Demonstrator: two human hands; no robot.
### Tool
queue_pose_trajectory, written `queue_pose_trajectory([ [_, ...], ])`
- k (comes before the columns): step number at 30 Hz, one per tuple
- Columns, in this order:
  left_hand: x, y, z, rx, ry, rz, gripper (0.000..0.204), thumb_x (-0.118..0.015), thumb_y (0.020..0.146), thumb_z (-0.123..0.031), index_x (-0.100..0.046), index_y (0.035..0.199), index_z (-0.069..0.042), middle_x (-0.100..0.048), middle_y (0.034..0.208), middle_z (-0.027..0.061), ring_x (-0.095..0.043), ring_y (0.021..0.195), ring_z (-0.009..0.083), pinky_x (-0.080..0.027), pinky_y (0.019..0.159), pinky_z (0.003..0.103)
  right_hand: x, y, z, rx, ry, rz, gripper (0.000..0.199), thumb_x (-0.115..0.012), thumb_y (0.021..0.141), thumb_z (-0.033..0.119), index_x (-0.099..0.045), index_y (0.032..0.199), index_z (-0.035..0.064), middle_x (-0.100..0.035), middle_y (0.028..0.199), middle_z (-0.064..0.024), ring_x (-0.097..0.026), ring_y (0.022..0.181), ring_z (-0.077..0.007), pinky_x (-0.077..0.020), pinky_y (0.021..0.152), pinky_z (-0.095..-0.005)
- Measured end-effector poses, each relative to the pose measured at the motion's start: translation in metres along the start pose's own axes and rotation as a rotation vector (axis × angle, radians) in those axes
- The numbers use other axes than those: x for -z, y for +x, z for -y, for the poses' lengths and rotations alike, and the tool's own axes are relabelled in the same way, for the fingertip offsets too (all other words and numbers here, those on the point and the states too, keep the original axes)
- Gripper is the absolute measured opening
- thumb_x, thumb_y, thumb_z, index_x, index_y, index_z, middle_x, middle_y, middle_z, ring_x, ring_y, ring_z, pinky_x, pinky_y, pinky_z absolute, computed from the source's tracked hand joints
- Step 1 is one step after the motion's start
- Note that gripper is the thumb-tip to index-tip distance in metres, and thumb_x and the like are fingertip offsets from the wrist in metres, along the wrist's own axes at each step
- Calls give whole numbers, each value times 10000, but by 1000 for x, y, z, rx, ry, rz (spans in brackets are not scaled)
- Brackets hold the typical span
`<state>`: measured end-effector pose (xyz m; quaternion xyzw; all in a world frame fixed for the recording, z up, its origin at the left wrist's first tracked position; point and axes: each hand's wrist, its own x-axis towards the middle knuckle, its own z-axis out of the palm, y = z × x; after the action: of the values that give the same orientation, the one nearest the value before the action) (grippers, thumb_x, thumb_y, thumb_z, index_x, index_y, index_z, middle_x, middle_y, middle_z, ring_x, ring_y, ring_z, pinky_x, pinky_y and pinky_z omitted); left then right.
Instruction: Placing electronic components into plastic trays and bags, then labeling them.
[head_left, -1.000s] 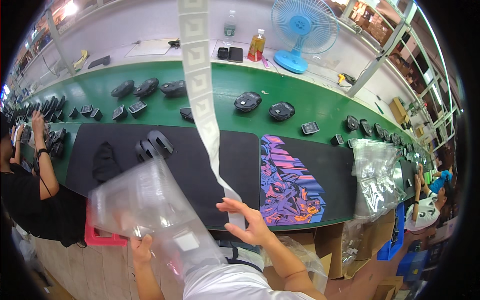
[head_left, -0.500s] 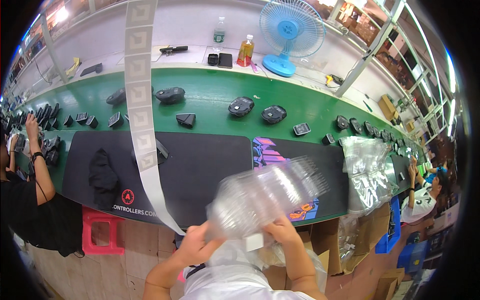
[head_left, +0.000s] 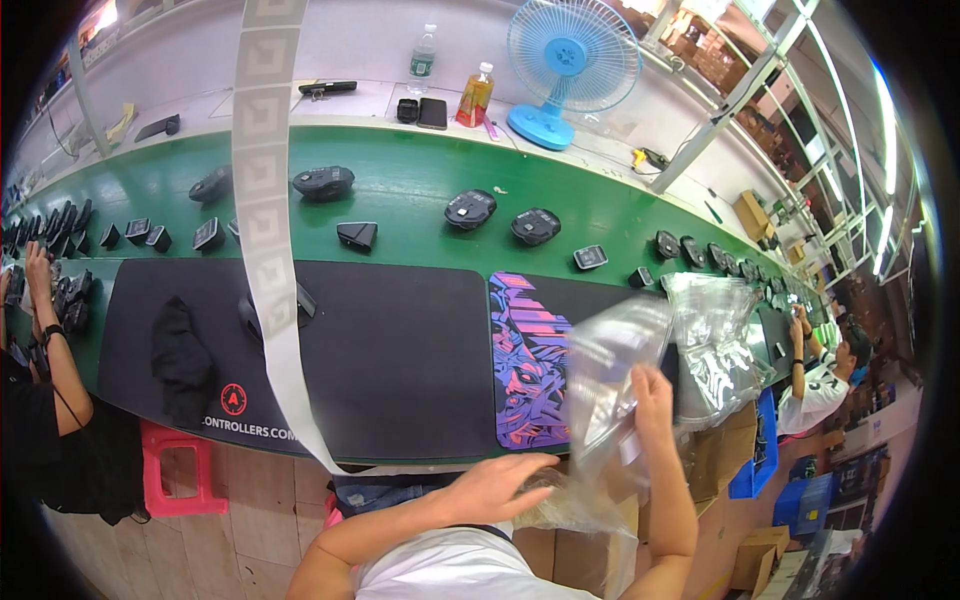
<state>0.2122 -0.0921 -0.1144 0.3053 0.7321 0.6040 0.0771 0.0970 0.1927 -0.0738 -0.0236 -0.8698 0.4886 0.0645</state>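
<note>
My right hand (head_left: 652, 400) grips a clear plastic bag (head_left: 615, 345), raised over the right end of the patterned desk mat (head_left: 525, 385). My left hand (head_left: 503, 487) is empty near the table's front edge, its fingers stretched out and apart toward the bag. More clear plastic (head_left: 590, 515) lies over a cardboard box below my hands. To the right, a pile of clear plastic bags (head_left: 712, 345) rests on the mat and droops over the table edge.
A long strip of pale labels (head_left: 262, 180) hangs in front of the black mat (head_left: 400, 350). Black computer mice (head_left: 470, 209) and small black blocks (head_left: 357, 235) stand on the green table (head_left: 410, 170). Behind are a blue fan (head_left: 565, 60) and bottles. Co-workers sit at both sides.
The bundle of clear plastic held before me has swung right and now hangs from my right hand. My left hand has come off it and opened. The view has shifted slightly.
</note>
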Motion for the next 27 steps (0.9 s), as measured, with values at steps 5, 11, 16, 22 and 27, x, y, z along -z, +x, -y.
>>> queue_pose_trajectory([
  [5,33,-14,14,33,236,-297,331,-650,917,-213,-638,1189,-26,-669,1197,169,-636,1118,341,-508,963,423,40,55,11,-8,-80,-51,336,-615,991,292,-652,993,-41,-660,862,-65,-565,801,-128,-470,757,-297],
  [11,50,-13,54,20,327,-495,217,-657,879,-121,-667,1074,-26,-688,1151,130,-644,1081,318,-517,934,413,46,114,-69,-80,-513,-10,551,-609,956,467,-630,1033,-78,-688,1000,-274,-668,981,-384,-492,862,-425],
  [16,54,-15,49,-22,282,-507,159,-647,863,-67,-680,1013,-22,-702,1106,108,-651,1051,306,-525,915,400,38,126,-102,-84,-663,-157,665,-519,967,562,-573,1130,-80,-659,1025,-344,-629,1038,-486,-477,897,-493],
  [22,57,-17,52,1,231,-476,167,-651,864,-82,-690,1014,-22,-705,1110,107,-650,1059,303,-523,921,396,42,146,-87,-70,-700,-125,675,-525,963,561,-571,1190,-74,-647,1097,-345,-617,1080,-483,-473,933,-479],
  [27,55,-16,50,-4,221,-476,178,-647,868,-86,-693,1028,-24,-705,1111,111,-651,1060,304,-523,922,398,58,164,-78,-94,-874,-70,632,-592,932,469,-531,1228,-87,-652,1089,-341,-621,1058,-489,-485,919,-493],
])
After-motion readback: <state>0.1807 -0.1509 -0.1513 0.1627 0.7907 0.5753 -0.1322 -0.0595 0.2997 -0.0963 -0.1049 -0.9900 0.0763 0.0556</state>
